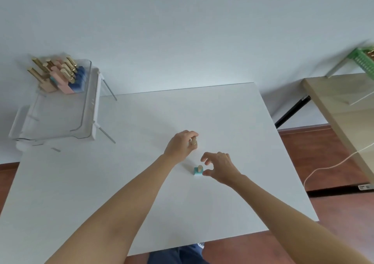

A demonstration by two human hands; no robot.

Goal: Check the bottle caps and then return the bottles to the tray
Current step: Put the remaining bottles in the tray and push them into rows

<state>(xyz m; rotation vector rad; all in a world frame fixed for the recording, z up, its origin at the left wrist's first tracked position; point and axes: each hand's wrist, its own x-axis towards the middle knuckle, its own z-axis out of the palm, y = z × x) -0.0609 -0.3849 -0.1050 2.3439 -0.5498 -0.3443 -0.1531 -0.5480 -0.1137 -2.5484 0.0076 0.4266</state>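
Your left hand [180, 145] is on the white table [129, 183], its fingers curled around a small beige bottle [193, 143] with a gold cap that stands upright on the tabletop; the fingertips close on the cap from above, and the bottle's body is mostly hidden behind them. Your right hand [219, 167] hovers just nearer to you than that bottle, fingers spread apart and thumb held away from them, beside a small teal bottle [198, 170] with a pale gold cap. That teal bottle stands upright on the table, and your thumb tip is just beside its base; whether it touches cannot be told. The two bottles stand near each other, apart, toward the middle of the table. Off the table's far left corner sits a clear plastic tray [85, 110] on a white frame, and a cluster of gold-capped bottles [58, 74] in beige, pink and blue fills its far end, leaving the near part bare.
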